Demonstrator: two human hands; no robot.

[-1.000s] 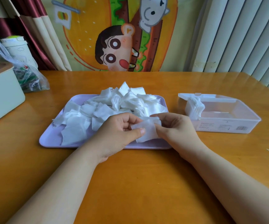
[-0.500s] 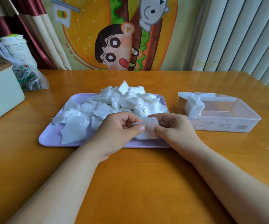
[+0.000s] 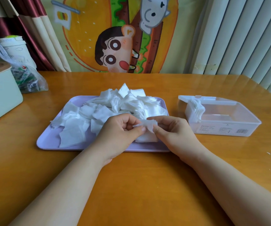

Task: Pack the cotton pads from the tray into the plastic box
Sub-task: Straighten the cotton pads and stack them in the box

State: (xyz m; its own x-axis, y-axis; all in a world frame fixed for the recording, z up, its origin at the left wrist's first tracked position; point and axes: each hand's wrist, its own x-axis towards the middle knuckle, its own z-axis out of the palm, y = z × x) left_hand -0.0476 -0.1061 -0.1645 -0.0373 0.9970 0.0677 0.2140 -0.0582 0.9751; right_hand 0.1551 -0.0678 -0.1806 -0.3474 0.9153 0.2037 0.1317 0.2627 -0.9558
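both the left hand point(image 3: 120, 128) and right hand point(image 3: 170, 129) pinch a small stack of cotton pads point(image 3: 147, 129) over the lilac tray point(image 3: 50, 141).

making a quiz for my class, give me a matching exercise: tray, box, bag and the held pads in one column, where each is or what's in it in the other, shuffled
Things:
1. tray
2. box
3. bag
4. held pads

Places:
a. pinched by left hand and right hand
b. right of the tray, small stack at its left end
c. far left, beside a pale green container
d. centre, heaped with loose pads

Pairs: 1-d, 2-b, 3-c, 4-a
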